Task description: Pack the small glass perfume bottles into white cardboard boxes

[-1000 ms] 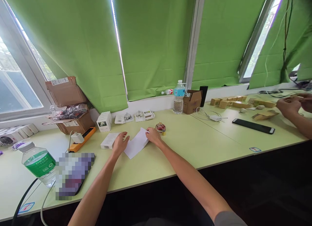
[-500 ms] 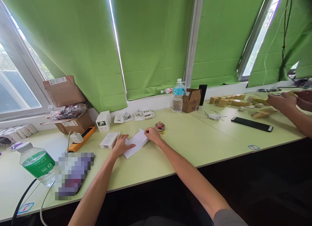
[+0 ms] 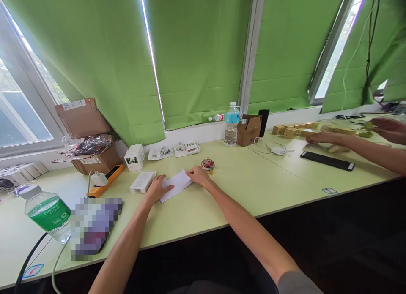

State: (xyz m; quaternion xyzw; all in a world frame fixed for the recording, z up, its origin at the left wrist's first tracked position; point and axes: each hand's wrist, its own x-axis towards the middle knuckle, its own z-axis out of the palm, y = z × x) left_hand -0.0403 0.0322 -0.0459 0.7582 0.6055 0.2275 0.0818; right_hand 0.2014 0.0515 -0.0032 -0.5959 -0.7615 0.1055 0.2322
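A folded-looking sheet of white paper lies slanted on the pale green table. My left hand grips its left end, the thumb lying across the top and the fingers at the far edge. At the right end, my right hand pinches the paper's upper corner; its fingertips are partly hidden. A small white box is just left of my left hand. Beyond my right hand sits a round red-and-gold ornament, with a small gold piece beside it.
White boxes and packs with clear round items line the back. Left are a green-label bottle, an orange power strip and cartons. Right are a phone and a co-worker's hands among wooden blocks.
The paper's near edge has shifted slightly up and lies flatter, my right hand moving a little left with it. One of the co-worker's hands has reached left, down to the blocks.
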